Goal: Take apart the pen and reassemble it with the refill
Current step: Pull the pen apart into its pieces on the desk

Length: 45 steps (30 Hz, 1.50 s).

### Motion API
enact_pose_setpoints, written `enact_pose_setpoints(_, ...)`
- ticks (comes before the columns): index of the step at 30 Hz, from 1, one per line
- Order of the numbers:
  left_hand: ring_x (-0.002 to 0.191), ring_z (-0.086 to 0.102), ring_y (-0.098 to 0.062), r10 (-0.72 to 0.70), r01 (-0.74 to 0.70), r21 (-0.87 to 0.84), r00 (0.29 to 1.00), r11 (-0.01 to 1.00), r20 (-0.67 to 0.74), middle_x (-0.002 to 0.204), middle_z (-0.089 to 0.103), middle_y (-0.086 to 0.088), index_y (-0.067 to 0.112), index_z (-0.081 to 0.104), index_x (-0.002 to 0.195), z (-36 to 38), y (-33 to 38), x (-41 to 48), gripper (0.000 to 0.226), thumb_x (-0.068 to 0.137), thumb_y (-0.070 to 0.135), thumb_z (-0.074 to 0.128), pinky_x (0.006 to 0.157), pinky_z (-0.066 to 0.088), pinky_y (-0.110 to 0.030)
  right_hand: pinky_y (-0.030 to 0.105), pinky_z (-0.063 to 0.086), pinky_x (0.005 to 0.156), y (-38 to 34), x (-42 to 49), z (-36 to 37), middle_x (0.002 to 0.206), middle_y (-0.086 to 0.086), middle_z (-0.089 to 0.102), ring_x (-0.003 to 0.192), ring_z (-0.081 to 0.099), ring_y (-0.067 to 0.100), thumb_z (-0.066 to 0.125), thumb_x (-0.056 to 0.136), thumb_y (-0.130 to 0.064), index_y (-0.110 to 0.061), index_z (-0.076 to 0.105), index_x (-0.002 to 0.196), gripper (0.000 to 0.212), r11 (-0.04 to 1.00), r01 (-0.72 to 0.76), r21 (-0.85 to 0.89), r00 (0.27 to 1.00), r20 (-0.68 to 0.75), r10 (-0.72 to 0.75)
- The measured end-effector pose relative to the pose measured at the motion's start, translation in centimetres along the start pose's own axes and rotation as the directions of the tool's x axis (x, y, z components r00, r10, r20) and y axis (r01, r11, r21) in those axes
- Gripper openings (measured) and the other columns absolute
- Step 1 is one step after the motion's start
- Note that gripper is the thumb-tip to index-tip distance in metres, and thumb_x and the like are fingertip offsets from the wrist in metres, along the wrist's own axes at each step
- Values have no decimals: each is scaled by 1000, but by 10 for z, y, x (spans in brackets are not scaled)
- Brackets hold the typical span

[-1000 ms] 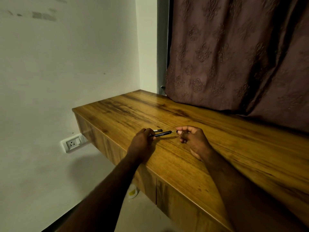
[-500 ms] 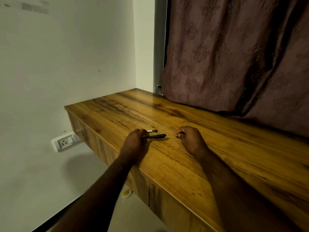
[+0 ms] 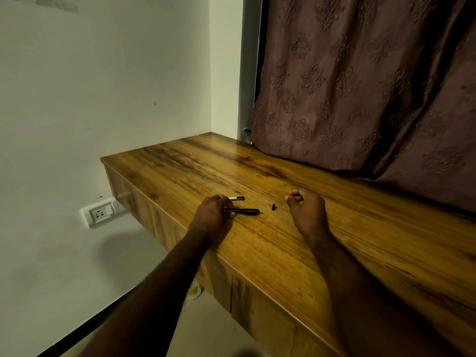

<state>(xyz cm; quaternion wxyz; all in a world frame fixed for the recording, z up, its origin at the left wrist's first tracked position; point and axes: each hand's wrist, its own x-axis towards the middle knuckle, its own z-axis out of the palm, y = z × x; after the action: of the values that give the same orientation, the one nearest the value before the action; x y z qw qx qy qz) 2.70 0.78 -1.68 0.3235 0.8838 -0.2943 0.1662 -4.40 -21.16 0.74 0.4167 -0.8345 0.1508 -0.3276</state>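
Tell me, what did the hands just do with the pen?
The right hand pulled the tip off the pen, left it on the table and moved right. The left hand still grips the pen; the other piece stayed put.

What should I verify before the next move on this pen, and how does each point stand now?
1. Pen barrel is held: ok, the left hand grips its left end, low over the desk.
2. Small black piece is set down: ok, it lies on the desk between the hands and touches neither.
3. Right hand is free: cannot tell, its fingers are curled and may hide something.
4. Second pen part is in reach: ok, it lies just beyond the left hand.
5. Refill is out of the barrel: cannot tell.
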Motion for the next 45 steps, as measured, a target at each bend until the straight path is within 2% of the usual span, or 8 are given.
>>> enact_pose_setpoints(2, 91, 55, -20, 8, -8, -6, 1000, 1000, 8, 97, 62, -4, 18, 62, 99, 1, 1, -2, 14, 87, 24, 60, 79, 48, -35, 28, 54, 58, -6, -7, -3, 76, -1, 67, 67, 64, 13, 65, 87, -16, -15, 69, 86, 5, 992, -71, 105, 997, 31, 68)
enact_pose_setpoints(5, 85, 57, -22, 22, -21, -53, 1000, 998, 16, 90, 61, -3, 18, 63, 94, 1, 2, -1, 10, 85, 21, 61, 72, 48, -34, 20, 42, 43, -13, -18, 1, 65, 0, 64, 48, 55, 7, 65, 87, -15, -11, 70, 86, 6, 977, -141, 160, 968, 230, 102)
enact_pose_setpoints(15, 67, 56, -13, 63, -63, -212, 998, 975, -9, 79, 60, 2, 21, 63, 90, 4, 0, -2, 8, 88, 25, 57, 57, 43, -26, 19, 38, 41, -12, -12, 2, 63, 2, 63, 48, 52, 8, 66, 86, -5, -10, 69, 89, 7, 933, -216, 288, 900, 429, 76)
enact_pose_setpoints(19, 62, 56, -14, 73, -78, -230, 997, 970, -27, 75, 60, 1, 14, 64, 91, 0, 3, -7, 17, 87, 28, 57, 56, 43, -26, 16, 39, 41, -14, -17, 2, 63, 2, 61, 49, 51, 8, 67, 85, -7, -8, 68, 90, 5, 959, -174, 224, 904, 423, 66)
enact_pose_setpoints(30, 60, 51, 0, 60, -58, -211, 998, 976, 0, 73, 59, 6, 15, 68, 85, -5, 6, -7, 11, 87, 24, 63, 56, 37, -18, 15, 36, 42, -14, -22, -2, 73, 5, 65, 41, 45, -3, 62, 90, -15, -13, 67, 87, 6, 975, -136, 173, 915, 400, 57)
enact_pose_setpoints(34, 68, 59, -16, 22, -24, -171, 1000, 985, -11, 77, 64, -2, 15, 68, 82, -1, 4, -3, 9, 84, 23, 64, 62, 42, -25, 22, 38, 47, -14, -18, -5, 69, 4, 63, 44, 46, 7, 60, 91, -13, -15, 64, 79, 14, 956, -181, 230, 920, 384, 81)
enact_pose_setpoints(40, 94, 59, -28, -42, 41, 19, 999, 999, 29, 95, 65, -9, 24, 74, 92, -2, 2, -4, 13, 81, 28, 69, 82, 50, -41, 31, 52, 78, 10, -10, -10, 82, -6, 71, 82, 66, 11, 70, 83, -19, -19, 71, 74, 9, 996, -13, -88, 969, 244, 34)
enact_pose_setpoints(45, 94, 62, -26, -51, 49, 22, 996, 999, 67, 95, 66, -5, 33, 75, 92, -2, 2, -1, 13, 80, 34, 68, 82, 51, -41, 32, 53, 81, 13, -2, -10, 84, -6, 72, 84, 66, 12, 73, 80, -20, -29, 65, 60, 23, 973, -32, -228, 977, 199, 78)
